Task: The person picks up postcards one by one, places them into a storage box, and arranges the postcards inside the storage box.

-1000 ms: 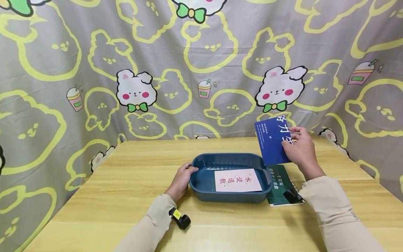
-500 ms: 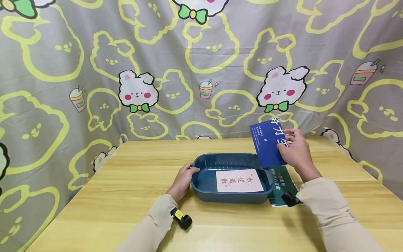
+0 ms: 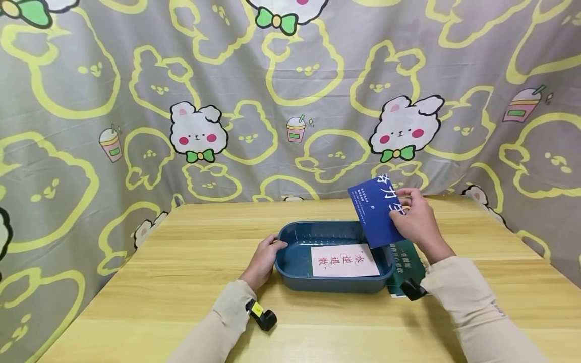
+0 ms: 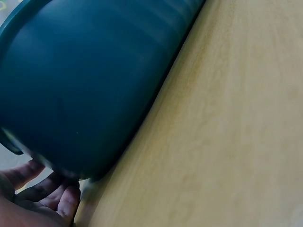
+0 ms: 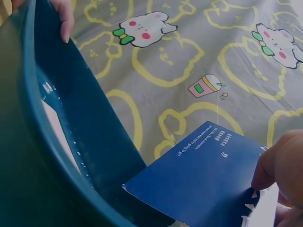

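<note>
A dark teal plastic basin (image 3: 333, 285) stands on the table, with a white card (image 3: 345, 260) lettered in red lying inside it. My left hand (image 3: 263, 259) grips the basin's left end, thumb over the rim and fingers against the outer wall, as the left wrist view (image 4: 45, 196) also shows. Between right thumb and fingers I pinch a blue card (image 3: 374, 212) with white lettering. My right hand (image 3: 418, 218) holds it tilted above the basin's right end. In the right wrist view, the blue card (image 5: 203, 175) has a corner over the basin's rim.
A green card (image 3: 406, 269) with white writing lies on the table to the right of the basin, partly hidden by it and by the right arm. A grey curtain (image 3: 254, 65) printed with rabbits hangs behind the wooden table (image 3: 181, 302).
My right hand has moved left and slightly down with the blue card, bringing it over the basin's right end. The left hand keeps its hold on the basin.
</note>
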`<state>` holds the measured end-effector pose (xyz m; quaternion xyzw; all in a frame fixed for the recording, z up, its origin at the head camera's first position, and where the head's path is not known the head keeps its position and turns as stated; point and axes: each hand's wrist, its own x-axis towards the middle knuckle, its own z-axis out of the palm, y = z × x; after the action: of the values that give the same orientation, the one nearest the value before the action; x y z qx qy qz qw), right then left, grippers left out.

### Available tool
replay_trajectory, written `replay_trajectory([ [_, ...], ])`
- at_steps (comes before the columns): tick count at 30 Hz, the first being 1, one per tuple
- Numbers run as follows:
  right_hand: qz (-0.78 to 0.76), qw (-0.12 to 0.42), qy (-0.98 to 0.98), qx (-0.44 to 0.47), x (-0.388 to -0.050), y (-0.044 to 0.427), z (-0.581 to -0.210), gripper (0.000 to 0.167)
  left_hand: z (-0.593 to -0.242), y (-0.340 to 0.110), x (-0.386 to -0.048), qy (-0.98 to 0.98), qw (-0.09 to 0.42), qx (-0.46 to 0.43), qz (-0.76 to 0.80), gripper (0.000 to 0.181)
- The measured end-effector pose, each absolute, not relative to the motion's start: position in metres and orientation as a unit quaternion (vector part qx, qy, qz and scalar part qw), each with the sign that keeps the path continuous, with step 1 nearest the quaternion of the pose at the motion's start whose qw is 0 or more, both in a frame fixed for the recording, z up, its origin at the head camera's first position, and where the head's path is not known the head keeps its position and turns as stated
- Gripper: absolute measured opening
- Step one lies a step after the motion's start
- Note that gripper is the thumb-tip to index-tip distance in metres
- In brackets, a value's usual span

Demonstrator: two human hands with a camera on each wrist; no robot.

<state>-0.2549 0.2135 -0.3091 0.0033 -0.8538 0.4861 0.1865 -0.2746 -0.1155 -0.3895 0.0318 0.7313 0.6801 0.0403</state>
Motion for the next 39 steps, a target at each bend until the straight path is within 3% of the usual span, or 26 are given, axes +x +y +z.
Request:
replay_trajectory([
  [39, 0.422, 0.145, -0.888, 0.110, -0.257, 0.192, -0.324, 0.042, -0.388, -0.116, -0.273, 0.724, 0.039, 0.039, 0.688, 0.042],
])
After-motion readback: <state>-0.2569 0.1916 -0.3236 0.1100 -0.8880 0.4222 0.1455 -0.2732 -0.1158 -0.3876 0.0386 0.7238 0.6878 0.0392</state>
